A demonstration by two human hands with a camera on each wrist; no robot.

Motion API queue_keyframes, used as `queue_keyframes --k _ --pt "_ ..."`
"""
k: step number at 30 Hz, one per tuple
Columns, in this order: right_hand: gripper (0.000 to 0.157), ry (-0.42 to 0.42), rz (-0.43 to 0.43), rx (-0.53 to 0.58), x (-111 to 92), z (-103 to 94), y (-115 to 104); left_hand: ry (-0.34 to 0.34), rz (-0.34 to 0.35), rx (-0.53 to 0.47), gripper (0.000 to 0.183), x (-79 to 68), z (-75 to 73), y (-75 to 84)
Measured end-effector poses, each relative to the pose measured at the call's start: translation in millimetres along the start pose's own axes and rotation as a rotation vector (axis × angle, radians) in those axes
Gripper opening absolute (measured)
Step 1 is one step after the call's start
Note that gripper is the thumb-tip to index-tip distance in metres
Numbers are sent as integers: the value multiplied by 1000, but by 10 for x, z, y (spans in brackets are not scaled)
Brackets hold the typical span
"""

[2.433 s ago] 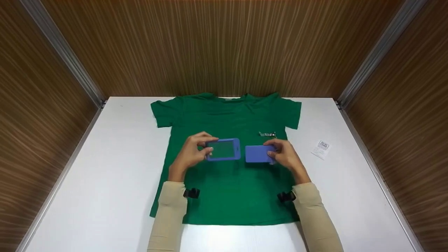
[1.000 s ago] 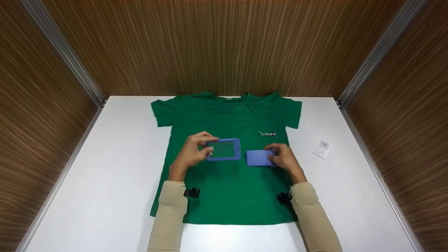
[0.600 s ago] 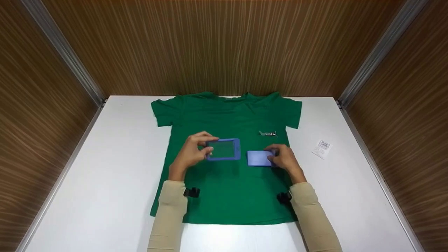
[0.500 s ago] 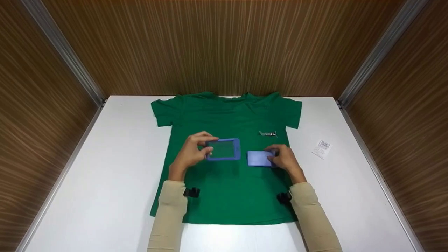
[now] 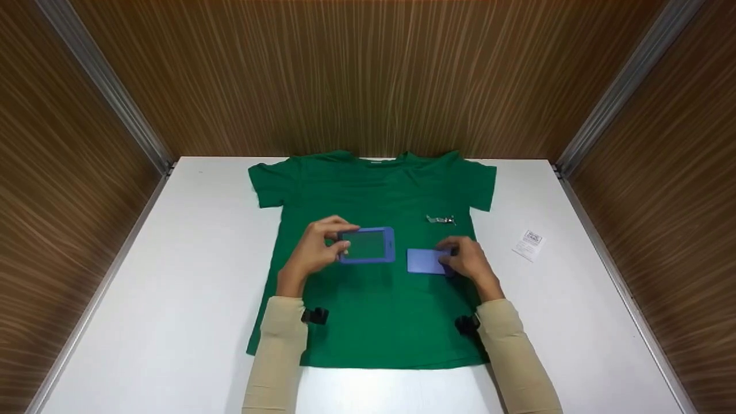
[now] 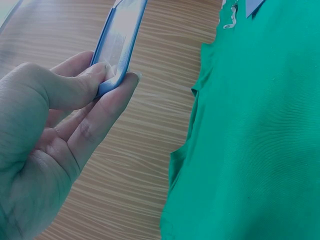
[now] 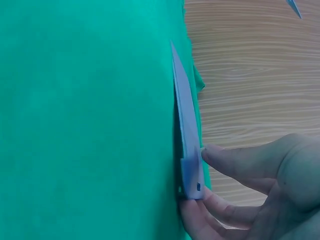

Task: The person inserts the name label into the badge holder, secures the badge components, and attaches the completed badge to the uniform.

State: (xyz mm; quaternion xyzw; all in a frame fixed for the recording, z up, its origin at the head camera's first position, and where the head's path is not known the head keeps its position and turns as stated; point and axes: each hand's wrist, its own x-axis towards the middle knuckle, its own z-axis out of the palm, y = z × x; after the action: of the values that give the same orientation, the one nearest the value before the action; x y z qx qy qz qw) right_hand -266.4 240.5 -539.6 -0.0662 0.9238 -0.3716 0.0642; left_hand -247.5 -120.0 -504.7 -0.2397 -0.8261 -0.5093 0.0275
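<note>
Walls: brown wood-grain panels, set across the top and both sides of the head view.
Table: white, flat-topped, seen below the panels.
Garment: green short-sleeved cloth T-shirt, laid out at centre, neck toward the top.
Sleeves: long, beige, entering from the bottom edge.
Left hand: centre; the frame's left end is pinched between thumb and fingers.
Right hand: right of centre; the panel's right end is gripped between thumb and fingers.
Frame: blue-violet, rectangular, seemingly plastic, with a see-through window; held at centre, above the shirt.
Panel: flat, plain blue-violet rectangle, just right of the frame, apart from it; tilted over the shirt in the right-wrist view, contact with the cloth not clear.
Slip: white, printed, right of the shirt; wording illegible.
Clip: small, silvery, apparently metal, lying on the shirt above the panel.
Handling, as judged: both pieces are best pinched lightly by their edges, held level, with the window left uncovered by the thumb and the cloth undragged.
</note>
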Motion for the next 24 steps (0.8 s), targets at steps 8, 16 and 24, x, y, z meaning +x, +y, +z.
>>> queue_keyframes --k 8,16,24 --pt "25 9 -18 -2 -16 -27 13 -1 17 12 34 5 5 -11" --pt "25 26 -51 2 -30 -49 37 6 16 11 33 4 9 -13" --pt "26 12 -34 24 -23 -76 39 11 9 20 33 3 20 -10"
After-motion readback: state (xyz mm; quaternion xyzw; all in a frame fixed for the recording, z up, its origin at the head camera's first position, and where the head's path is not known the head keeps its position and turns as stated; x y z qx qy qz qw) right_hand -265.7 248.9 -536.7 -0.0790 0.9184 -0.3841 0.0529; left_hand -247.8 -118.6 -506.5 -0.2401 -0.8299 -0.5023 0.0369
